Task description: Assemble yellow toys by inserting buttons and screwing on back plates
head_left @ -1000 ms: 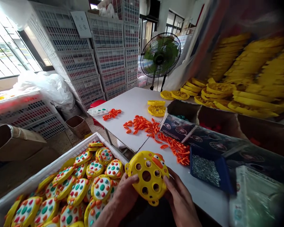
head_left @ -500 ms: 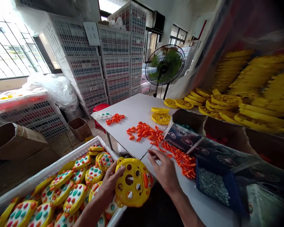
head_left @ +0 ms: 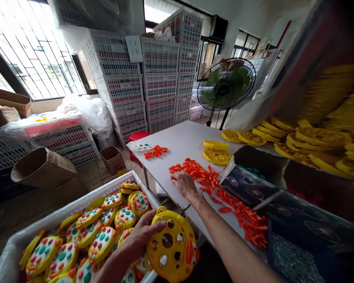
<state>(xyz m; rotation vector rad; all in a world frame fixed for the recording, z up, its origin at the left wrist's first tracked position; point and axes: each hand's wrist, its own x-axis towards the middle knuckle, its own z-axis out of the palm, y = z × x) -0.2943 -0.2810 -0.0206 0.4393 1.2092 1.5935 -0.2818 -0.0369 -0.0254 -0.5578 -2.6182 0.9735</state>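
My left hand (head_left: 144,230) grips the edge of a yellow plastic toy shell (head_left: 177,259), thumb on its face. The shell has several round holes, an orange beak-like piece and eyes on its right side. My right hand (head_left: 184,184) reaches across the white table (head_left: 153,169), its fingertips down among loose orange plastic parts (head_left: 191,167). Its fingers are partly hidden, so I cannot see whether they have closed on a part. More long orange parts (head_left: 238,208) lie in a strip beneath my right forearm.
A white crate (head_left: 134,177) at left holds finished-looking yellow toys (head_left: 98,241). Yellow shells (head_left: 218,155) lie on the table, with more stacked at right. Cardboard compartments (head_left: 259,188) and a blue tray of small metal screws (head_left: 292,255) stand at right. A fan (head_left: 224,88) stands behind the table.
My right hand has moved forward from beside the shell to the orange parts. The view has turned left. My left hand still holds the shell, now slightly lower in view.
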